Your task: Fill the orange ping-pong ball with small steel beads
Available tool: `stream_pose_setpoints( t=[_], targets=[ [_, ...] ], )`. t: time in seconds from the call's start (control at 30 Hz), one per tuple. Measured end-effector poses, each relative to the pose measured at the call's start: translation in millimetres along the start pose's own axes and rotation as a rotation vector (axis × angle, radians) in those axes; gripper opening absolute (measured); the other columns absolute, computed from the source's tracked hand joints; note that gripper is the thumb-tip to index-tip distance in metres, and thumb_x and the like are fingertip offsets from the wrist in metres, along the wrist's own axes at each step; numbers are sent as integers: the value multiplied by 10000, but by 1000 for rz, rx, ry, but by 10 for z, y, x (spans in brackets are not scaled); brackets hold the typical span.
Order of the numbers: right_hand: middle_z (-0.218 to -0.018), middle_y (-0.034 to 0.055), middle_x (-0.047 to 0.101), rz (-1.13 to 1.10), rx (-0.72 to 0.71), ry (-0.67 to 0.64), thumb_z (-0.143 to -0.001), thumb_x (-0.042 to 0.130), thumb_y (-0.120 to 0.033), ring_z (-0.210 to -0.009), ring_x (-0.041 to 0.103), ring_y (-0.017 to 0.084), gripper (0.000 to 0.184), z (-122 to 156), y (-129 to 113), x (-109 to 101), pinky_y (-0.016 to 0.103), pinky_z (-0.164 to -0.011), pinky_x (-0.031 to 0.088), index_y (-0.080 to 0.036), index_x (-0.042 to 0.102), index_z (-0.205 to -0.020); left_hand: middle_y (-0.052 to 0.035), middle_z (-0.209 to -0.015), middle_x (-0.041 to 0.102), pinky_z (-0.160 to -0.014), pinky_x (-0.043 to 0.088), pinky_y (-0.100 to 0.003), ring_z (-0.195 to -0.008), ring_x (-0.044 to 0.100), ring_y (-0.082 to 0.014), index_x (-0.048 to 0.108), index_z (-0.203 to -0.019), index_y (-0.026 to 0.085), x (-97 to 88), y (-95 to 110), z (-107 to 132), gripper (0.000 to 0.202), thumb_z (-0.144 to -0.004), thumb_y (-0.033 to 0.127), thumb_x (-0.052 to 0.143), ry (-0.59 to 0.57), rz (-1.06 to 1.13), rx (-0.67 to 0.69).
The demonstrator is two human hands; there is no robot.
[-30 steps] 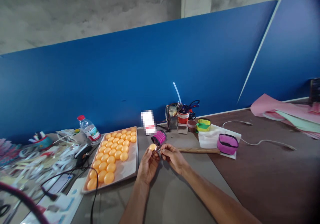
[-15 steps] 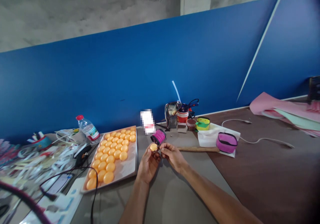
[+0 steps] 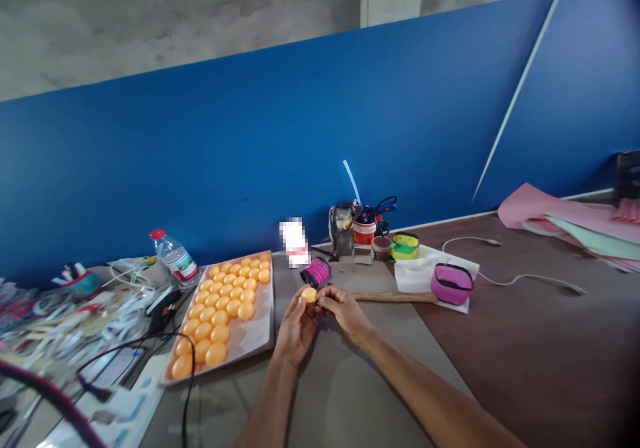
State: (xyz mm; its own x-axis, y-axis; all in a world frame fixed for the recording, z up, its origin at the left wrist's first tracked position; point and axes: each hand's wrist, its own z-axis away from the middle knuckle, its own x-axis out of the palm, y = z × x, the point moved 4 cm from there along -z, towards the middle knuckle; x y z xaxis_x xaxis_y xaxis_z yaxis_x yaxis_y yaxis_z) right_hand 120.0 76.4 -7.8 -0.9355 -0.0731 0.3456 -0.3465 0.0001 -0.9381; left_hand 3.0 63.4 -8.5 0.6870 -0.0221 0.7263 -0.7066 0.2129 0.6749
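Note:
In the middle of the head view, my left hand [image 3: 296, 331] is closed around a small orange ball [image 3: 309, 295], held just above the grey mat. Something dark shows along the ball's lower edge, too small to make out. My right hand [image 3: 347, 313] meets it from the right, thumb and forefinger pinched together at the ball's side. Whatever lies between those fingertips is hidden. Right behind the hands lies a magenta band roll with black edges [image 3: 316, 272]. To the left, a shallow white tray [image 3: 254, 340] bears rows of similar orange balls [image 3: 220, 334].
A wooden stick [image 3: 390, 297] and a purple mesh band [image 3: 451, 284] lie to the right. Behind stand a yellow-green band [image 3: 405, 246], a red-and-white cup [image 3: 365, 233] and a clear bottle [image 3: 179, 264]. A black cable [image 3: 186, 395] crosses the left side near cluttered strips [image 3: 70, 328].
The orange ball has turned slightly in my left fingers, so less of its dark edge shows. Both hands stay together in nearly the same place.

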Motion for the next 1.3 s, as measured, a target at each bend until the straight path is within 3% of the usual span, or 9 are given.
stream_pose_setpoints(
  t=[0.47,0.67,0.8,1.0,1.13,1.3],
  targets=[
    [-571,-41,556,43,27,-62,-631,663,-287,-535,432,94,120,5,-45,-4,237,-552,310,-182,621,-669,-70,-913,668,-734,483,-291,-759,616,-157,614,-1082,158,-3,-24,-2,395,-735,328,698,4,-63,5],
    [-566,-51,513,-6,20,-39,-629,689,-309,-503,386,81,158,1,-44,-28,235,-531,293,-182,604,-666,-38,-779,664,-655,483,-257,-646,590,-122,647,-914,132,16,-38,-5,297,-740,369,686,42,-34,9],
    [-584,-50,500,-84,-1,-17,-621,701,-314,-505,387,76,184,0,-97,-59,229,-530,295,-179,589,-676,-61,-808,675,-669,495,-268,-638,605,-129,645,-842,113,24,-40,8,311,-744,407,672,84,-16,-27],
    [-890,16,622,-63,-67,-84,-675,669,-340,-517,425,65,188,49,-198,-2,242,-542,353,-180,570,-660,-67,-737,658,-613,468,-247,-595,588,-125,632,-815,93,36,-52,-3,371,-784,462,607,47,-37,-50],
    [-1067,37,618,22,-84,-153,-706,634,-308,-473,412,42,141,82,-188,54,233,-497,345,-181,574,-692,-32,-642,608,-513,405,-215,-518,535,-100,615,-772,104,14,-78,-24,438,-766,540,584,57,-57,-75],
    [-1176,51,583,153,-112,-235,-722,617,-252,-521,452,56,72,131,-177,97,229,-496,358,-183,607,-705,-41,-620,613,-495,382,-226,-512,547,-119,624,-755,105,-13,-115,1,524,-720,625,570,95,-146,-121]
  ],
)
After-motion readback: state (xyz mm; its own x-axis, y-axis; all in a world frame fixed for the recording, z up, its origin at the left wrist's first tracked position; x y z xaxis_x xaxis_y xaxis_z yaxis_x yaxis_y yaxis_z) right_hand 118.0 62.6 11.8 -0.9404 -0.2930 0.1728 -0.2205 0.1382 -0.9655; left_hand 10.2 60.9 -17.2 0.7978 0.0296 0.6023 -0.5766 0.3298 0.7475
